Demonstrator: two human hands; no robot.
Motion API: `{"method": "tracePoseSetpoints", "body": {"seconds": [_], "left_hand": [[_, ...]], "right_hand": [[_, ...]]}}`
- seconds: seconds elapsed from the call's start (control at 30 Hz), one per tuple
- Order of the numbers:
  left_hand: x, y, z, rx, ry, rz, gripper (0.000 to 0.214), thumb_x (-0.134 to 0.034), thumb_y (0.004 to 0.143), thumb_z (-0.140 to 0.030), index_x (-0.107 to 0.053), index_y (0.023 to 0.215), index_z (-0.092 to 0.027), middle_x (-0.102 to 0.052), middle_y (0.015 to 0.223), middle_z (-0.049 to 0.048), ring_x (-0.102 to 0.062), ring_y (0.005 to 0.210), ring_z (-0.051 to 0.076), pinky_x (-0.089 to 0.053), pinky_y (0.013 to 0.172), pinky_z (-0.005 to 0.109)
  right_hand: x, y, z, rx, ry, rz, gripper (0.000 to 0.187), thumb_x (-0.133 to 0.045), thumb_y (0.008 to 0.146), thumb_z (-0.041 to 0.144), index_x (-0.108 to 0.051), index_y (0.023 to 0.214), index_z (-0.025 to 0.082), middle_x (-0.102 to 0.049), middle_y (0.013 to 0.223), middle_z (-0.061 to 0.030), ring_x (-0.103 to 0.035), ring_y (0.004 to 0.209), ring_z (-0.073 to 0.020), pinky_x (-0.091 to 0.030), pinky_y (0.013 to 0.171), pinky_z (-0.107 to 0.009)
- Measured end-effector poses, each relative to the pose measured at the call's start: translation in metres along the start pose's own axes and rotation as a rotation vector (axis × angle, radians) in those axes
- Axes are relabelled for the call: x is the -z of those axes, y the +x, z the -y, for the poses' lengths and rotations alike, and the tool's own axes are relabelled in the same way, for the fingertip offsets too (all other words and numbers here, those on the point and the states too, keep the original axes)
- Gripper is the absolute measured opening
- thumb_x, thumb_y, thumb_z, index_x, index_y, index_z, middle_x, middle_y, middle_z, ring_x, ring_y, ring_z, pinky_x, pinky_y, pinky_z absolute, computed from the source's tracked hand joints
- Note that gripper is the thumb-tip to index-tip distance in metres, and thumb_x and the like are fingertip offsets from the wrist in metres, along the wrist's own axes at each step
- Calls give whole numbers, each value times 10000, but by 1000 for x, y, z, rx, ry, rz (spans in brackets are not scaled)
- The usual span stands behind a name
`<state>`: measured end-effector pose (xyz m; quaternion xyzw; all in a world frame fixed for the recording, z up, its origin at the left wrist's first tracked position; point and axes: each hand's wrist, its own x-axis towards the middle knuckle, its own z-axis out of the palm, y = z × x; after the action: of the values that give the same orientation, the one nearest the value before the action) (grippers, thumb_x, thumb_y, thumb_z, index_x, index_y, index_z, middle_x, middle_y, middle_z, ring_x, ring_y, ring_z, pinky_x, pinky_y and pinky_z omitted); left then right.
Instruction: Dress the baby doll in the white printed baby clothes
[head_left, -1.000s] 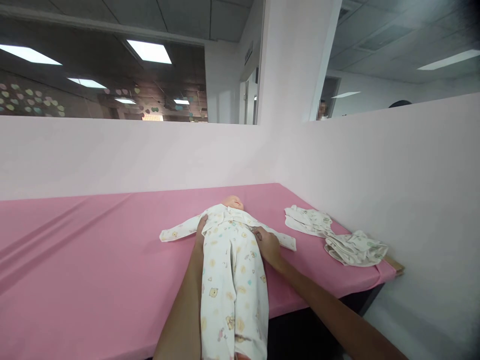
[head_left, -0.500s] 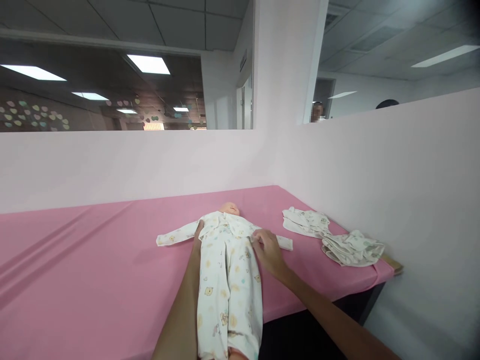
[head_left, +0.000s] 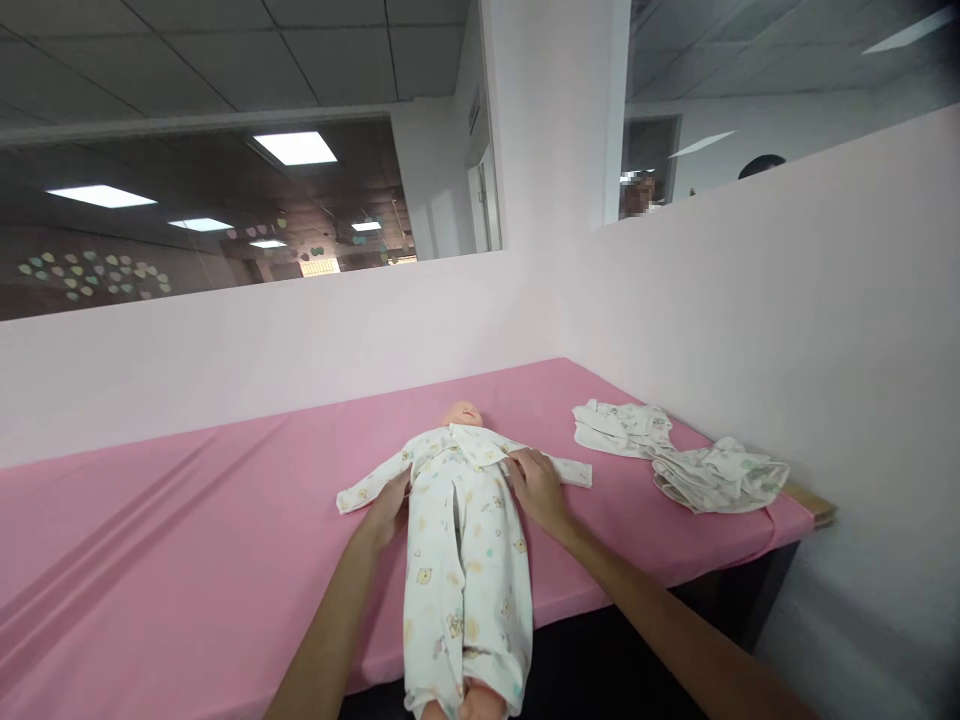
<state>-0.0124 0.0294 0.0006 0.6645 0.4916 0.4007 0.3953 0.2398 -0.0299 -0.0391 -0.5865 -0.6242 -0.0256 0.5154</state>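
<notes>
A baby doll (head_left: 463,412) lies on its back on the pink table (head_left: 187,540), dressed in a white printed sleepsuit (head_left: 465,545). Its legs hang over the table's near edge. My left hand (head_left: 390,505) rests against the doll's side below the left sleeve, fingers laid flat on the cloth. My right hand (head_left: 534,485) presses on the doll's other side near the right sleeve, fingers curled on the fabric at the chest.
Two more white printed garments (head_left: 679,455) lie crumpled at the table's right end, by the pale partition wall (head_left: 750,320). A wooden corner (head_left: 814,503) shows past the cloth. Another person's head shows behind the partition.
My view has tilted and shifted. My left hand slid down from the doll's armpit to its side. The right hand stays on the doll's chest area.
</notes>
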Motion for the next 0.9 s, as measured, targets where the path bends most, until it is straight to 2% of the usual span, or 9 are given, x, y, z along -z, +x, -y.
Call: {"method": "tracePoseSetpoints", "body": {"seconds": [0.07, 0.13, 0.2, 0.33, 0.43, 0.57, 0.7, 0.8, 0.9], "left_hand": [[10, -8, 2, 45, 36, -12, 462, -521, 885, -537, -576, 1180, -187, -593, 1229, 117, -619, 1022, 238, -538, 824, 370], [14, -11, 1, 32, 100, -53, 508, -572, 841, -538, -533, 1236, -220, -554, 1287, 109, -586, 1097, 247, -513, 872, 362], [12, -10, -4, -53, 228, -119, 511, -579, 832, -501, -513, 1261, -232, -538, 1286, 99, -569, 1114, 244, -492, 892, 360], [-7, 1, -20, -250, 544, -221, 434, -477, 877, -475, -525, 1236, -235, -536, 1253, 85, -553, 1128, 236, -462, 906, 356], [-21, 11, -34, -316, 746, -202, 375, -435, 898, -465, -539, 1186, -248, -576, 1188, 67, -543, 1130, 229, -458, 867, 334], [-30, 21, -46, -307, 894, -229, 200, -421, 885, -315, -586, 935, -214, -618, 998, 86, -571, 972, 248, -431, 754, 335], [-30, 26, -47, -303, 1032, -287, 163, -418, 876, -258, -568, 881, -194, -612, 910, 115, -568, 895, 276, -391, 718, 357], [-21, 29, -45, -304, 1136, -309, 149, -443, 876, -252, -564, 928, -181, -602, 922, 141, -557, 941, 312, -369, 746, 380], [-8, 31, -41, -290, 1220, -310, 169, -425, 868, -178, -555, 974, -165, -597, 957, 162, -547, 973, 330, -355, 779, 400]], "right_hand": [[2, -6, 9, 2, 69, -43, 248, -357, 956, 305, -579, 900, 209, -648, 890, -65, -554, 886, -217, -399, 826, -344], [3, -13, 21, 16, 164, -69, 225, -366, 956, 311, -561, 898, 216, -639, 874, -54, -554, 863, -206, -403, 813, -331], [4, -19, 35, 50, 240, -41, 212, -370, 957, 308, -540, 864, 222, -614, 818, -39, -543, 809, -196, -401, 777, -320], [3, -27, 48, 122, 247, 28, 199, -377, 947, 271, -510, 807, 222, -567, 782, -34, -518, 797, -194, -388, 766, -322], [1, -30, 44, 93, 194, 36, 112, -413, 910, 239, -520, 884, 220, -578, 837, -43, -523, 844, -208, -392, 795, -340], [-1, -32, 27, -99, 62, -1, 166, -481, 854, 246, -516, 1011, 207, -586, 952, -69, -531, 887, -230, -404, 773, -348], [-2, -32, 11, -210, -84, 100, 76, -471, 871, 256, -516, 829, 212, -614, 860, -59, -542, 795, -203, -338, 656, -298], [-1, -28, 7, -258, -156, 176, 175, -472, 858, 238, -461, 685, 210, -608, 725, -36, -495, 663, -167, -241, 566, -285], [4, -25, 8, -258, -180, 187, 240, -487, 820, 211, -397, 598, 201, -556, 627, -16, -401, 565, -135, -171, 538, -291]]}}
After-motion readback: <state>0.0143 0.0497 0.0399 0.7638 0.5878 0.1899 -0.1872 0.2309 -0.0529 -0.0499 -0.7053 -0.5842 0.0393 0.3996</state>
